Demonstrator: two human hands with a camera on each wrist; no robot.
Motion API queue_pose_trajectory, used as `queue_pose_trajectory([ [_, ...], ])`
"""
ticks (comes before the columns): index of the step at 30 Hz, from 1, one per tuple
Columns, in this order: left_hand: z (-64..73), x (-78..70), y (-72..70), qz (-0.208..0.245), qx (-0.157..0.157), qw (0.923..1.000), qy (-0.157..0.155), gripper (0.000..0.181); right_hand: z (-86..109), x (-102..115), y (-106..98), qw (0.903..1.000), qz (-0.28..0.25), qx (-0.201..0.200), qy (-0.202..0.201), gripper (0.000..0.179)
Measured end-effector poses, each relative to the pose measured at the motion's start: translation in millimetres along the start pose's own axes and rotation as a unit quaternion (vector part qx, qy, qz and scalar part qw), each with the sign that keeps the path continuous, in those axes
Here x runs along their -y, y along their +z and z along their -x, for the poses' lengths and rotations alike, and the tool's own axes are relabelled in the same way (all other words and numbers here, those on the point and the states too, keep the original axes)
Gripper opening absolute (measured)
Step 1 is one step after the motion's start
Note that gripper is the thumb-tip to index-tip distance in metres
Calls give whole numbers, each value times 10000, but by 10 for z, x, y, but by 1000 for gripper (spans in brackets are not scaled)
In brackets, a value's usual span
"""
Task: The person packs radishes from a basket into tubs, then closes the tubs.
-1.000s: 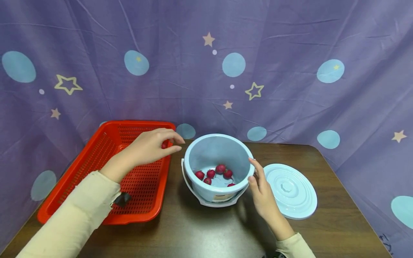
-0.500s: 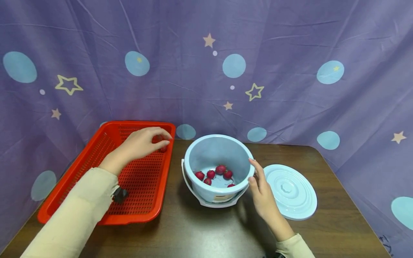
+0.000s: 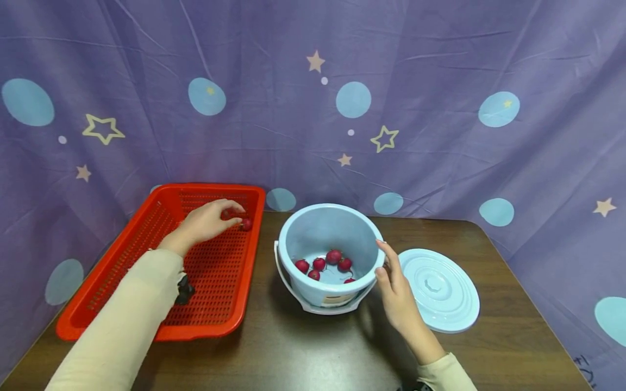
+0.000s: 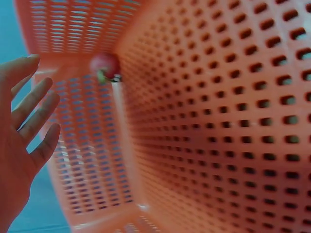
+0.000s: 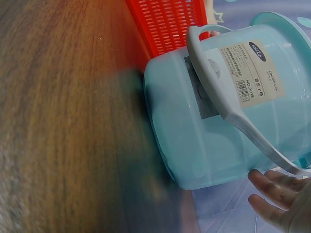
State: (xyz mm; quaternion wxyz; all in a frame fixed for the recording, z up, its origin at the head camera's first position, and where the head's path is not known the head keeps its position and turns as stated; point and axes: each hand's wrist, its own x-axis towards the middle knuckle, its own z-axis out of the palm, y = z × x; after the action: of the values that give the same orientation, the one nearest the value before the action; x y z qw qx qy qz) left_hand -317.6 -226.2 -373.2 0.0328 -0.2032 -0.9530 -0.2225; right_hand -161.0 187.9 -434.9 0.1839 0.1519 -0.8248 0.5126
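Observation:
Inside the red plastic basket (image 3: 235, 304), my left hand (image 3: 207, 220) hovers with its thumb and fingers apart, holding nothing. Just beyond its fingertips a red radish (image 3: 245, 224) lies in the basket's far right corner. In the left wrist view the radish (image 4: 105, 65) shows its green stem end, apart from the spread fingers (image 4: 43, 104). My right hand (image 3: 398, 296) rests against the right side of the light blue bucket (image 3: 305, 290), fingertips at its rim. Several radishes (image 3: 333, 257) lie on the bucket's bottom. The right wrist view shows loosely extended fingers (image 5: 272, 191) beside the bucket wall.
A round light blue lid (image 3: 445, 290) lies on the wooden table (image 3: 313, 353) right of the bucket, partly behind my right hand. The bucket's white handle (image 3: 332, 310) hangs down at its front. A purple patterned curtain (image 3: 303, 108) stands behind the table.
My left hand has moved left and slightly down, from between bucket and basket to inside the basket, uncovering the radish there. The right hand stays at the bucket.

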Motion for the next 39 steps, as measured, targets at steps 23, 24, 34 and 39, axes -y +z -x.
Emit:
queue_pose_trajectory([
  [23, -223, 221, 449, -10, 479, 9947, -913, 35, -8, -39, 4, 9999, -90, -10, -80, 49],
  [24, -231, 226, 468, -20, 482, 9945, -930, 34, -8, -38, 4, 9999, -78, -4, -90, 49],
  [34, -278, 205, 534, -367, 244, 9934, -1055, 28, -11, -42, 2, 10000, 1, -5, -60, 49],
  [39, -234, 233, 498, -489, 321, 9935, -978, 30, -6, -23, -6, 9999, 108, -10, 7, 48],
])
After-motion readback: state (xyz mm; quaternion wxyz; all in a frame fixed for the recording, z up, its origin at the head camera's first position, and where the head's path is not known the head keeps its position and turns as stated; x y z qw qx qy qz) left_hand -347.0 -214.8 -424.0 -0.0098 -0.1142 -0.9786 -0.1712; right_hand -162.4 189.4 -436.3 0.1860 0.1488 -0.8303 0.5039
